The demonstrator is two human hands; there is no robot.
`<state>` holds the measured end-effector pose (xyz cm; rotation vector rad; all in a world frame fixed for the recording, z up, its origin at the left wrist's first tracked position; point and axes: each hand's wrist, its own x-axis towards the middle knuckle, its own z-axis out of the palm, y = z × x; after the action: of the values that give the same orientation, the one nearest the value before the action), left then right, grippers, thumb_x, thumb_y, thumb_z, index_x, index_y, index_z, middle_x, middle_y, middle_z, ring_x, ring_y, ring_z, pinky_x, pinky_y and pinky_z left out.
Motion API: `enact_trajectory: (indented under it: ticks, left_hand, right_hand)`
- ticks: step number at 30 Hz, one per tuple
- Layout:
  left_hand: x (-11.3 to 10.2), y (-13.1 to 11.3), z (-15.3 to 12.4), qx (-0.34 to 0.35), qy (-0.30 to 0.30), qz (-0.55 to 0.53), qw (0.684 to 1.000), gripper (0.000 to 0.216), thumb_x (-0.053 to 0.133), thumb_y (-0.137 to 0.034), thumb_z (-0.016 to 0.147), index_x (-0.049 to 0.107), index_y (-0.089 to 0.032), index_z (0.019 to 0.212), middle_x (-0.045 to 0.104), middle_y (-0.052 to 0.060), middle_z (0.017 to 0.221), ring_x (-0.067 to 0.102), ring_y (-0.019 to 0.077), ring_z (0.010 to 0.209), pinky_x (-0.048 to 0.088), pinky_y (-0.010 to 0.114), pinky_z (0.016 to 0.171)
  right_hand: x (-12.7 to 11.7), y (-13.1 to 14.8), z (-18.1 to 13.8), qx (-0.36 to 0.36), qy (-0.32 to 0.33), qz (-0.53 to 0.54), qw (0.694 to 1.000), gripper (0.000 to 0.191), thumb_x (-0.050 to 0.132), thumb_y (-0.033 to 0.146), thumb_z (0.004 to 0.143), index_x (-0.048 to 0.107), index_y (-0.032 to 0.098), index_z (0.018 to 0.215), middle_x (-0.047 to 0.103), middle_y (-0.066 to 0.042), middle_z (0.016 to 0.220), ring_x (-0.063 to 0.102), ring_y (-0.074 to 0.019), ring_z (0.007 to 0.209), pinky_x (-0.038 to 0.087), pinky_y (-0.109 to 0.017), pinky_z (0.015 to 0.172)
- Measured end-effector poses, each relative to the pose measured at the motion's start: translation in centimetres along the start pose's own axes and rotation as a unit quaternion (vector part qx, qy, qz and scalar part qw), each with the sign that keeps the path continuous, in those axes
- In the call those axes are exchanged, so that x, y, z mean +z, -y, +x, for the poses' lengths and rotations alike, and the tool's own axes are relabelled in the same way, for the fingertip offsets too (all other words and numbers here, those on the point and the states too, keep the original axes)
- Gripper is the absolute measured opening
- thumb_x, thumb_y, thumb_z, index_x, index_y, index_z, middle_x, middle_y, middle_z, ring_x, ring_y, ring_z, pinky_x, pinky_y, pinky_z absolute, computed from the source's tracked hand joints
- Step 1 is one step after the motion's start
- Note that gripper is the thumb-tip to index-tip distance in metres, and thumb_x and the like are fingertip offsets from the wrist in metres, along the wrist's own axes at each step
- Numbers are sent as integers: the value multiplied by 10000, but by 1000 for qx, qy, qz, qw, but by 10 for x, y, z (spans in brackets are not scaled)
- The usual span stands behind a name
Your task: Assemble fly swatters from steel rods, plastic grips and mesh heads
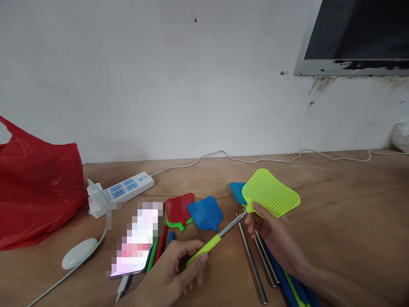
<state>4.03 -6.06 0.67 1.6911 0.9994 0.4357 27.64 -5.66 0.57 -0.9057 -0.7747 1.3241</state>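
Note:
My left hand [180,266] is closed around the yellow-green grip of a metal swatter rod [217,238] low in the middle. My right hand [271,234] pinches the neck of a yellow-green mesh swatter head [271,194], right where the rod's tip meets it. A blue head [237,190] lies partly hidden behind the yellow-green one. Under my right hand lie several bare metal rods [252,262] with blue and green grips.
A blue head [206,212], a red head [179,207] and a green head beneath it lie left of centre. A phone [134,243], white mouse [79,252], power strip [123,189] and red plastic bag [35,192] sit on the wooden table [351,213].

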Motion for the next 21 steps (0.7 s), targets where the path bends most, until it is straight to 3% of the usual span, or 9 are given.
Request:
enact_trajectory:
  ticks: [3, 6, 9, 15, 21]
  left_hand:
    - [-2, 4, -3, 12, -26, 108, 994, 474, 412, -600, 979, 538, -204, 751, 528, -22, 652, 519, 161, 662, 406, 262, 633]
    - [-5, 10, -7, 2, -50, 187, 981, 451, 367, -578, 994, 573, -211, 831, 531, -2, 796, 520, 192, 794, 414, 283, 719]
    - [-4, 13, -7, -1, -38, 202, 979, 443, 343, -570, 1005, 566, -217, 856, 521, -4, 811, 515, 195, 806, 409, 285, 720]
    - [1, 5, -5, 15, -33, 174, 984, 488, 333, -558, 1016, 494, -214, 710, 538, -20, 647, 533, 181, 726, 409, 286, 726]
    - [-2, 9, -8, 61, -73, 163, 982, 401, 348, -511, 1025, 639, -237, 1051, 619, -30, 646, 589, 191, 738, 431, 290, 751]
  right_hand:
    - [-3, -1, 4, 22, -15, 10, 1000, 350, 845, 466, 685, 650, 176, 688, 648, -6, 608, 542, -120, 524, 453, -232, 479]
    - [-6, -6, 5, 17, 6, 7, 1000, 340, 813, 484, 732, 661, 181, 757, 663, -14, 636, 555, -128, 538, 446, -234, 477]
    - [-8, -9, 5, 15, 26, -1, 1000, 338, 784, 498, 765, 676, 180, 809, 657, -11, 645, 561, -127, 542, 445, -232, 478]
    - [-6, -7, 2, 24, 77, -56, 995, 365, 811, 486, 735, 712, 176, 900, 663, -19, 722, 594, -134, 598, 473, -221, 483]
    - [-13, -4, 12, -14, 49, -72, 996, 376, 739, 547, 786, 647, 184, 761, 558, 34, 566, 523, -106, 480, 419, -198, 414]
